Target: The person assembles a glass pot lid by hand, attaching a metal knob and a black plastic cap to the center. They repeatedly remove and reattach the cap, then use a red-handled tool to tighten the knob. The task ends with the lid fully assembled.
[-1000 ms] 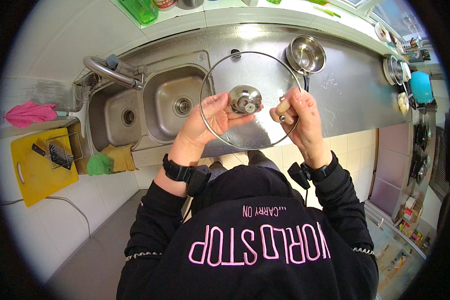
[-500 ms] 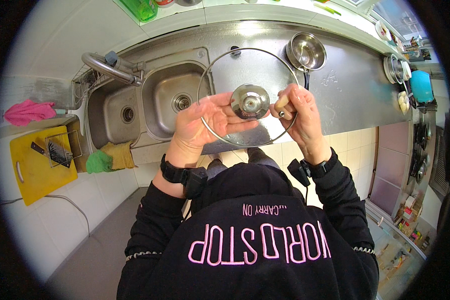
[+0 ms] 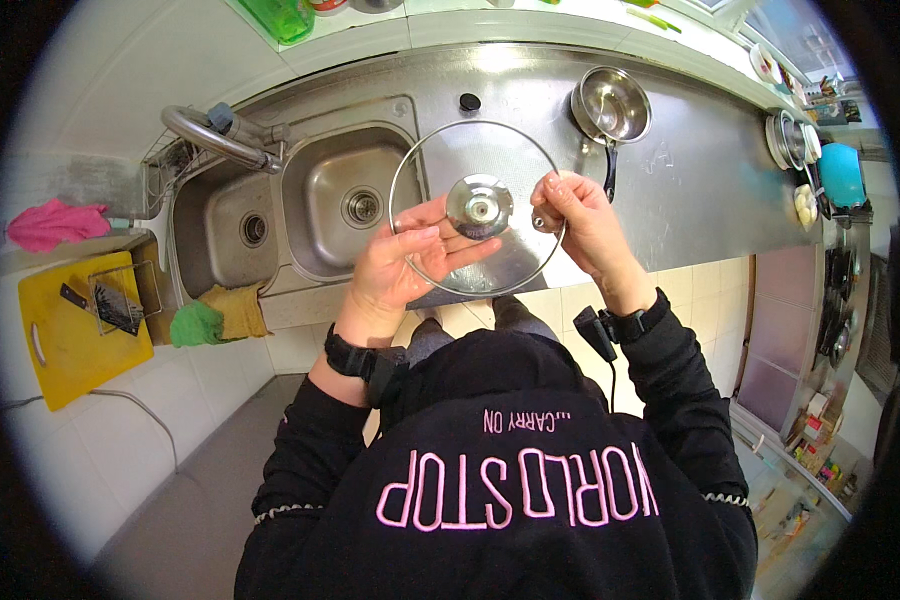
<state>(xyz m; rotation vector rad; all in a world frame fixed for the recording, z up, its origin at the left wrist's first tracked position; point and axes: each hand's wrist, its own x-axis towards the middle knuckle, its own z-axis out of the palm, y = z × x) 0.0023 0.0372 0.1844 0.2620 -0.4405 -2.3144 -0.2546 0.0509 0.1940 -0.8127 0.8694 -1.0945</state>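
Note:
A round clear glass pot lid (image 3: 515, 265) with a metal rim and a shiny steel disc at its centre is held above the counter's front edge. My left hand (image 3: 390, 262) grips its left side, thumb over the rim and fingers spread beneath the glass. At the lid's right rim, my right hand (image 3: 582, 215) is closed in a pinch on a small metal piece (image 3: 538, 222), too small to name surely. On the counter beyond the lid lies a small black round knob (image 3: 470, 102). To its right stands a steel saucepan (image 3: 610, 105) with a black handle pointing toward me.
A double steel sink (image 3: 288, 215) with a tap (image 3: 220, 140) is at the left. Green and yellow cloths (image 3: 220, 315) hang over its front edge. Further left are a yellow cutting board (image 3: 60, 340) and a pink cloth (image 3: 60, 228). Bowls (image 3: 785, 138) stand far right.
The lid has shifted slightly left and toward me, leaving the black knob outside its rim. My right hand has moved left with the small metal piece. My left thumb now lies over the glass.

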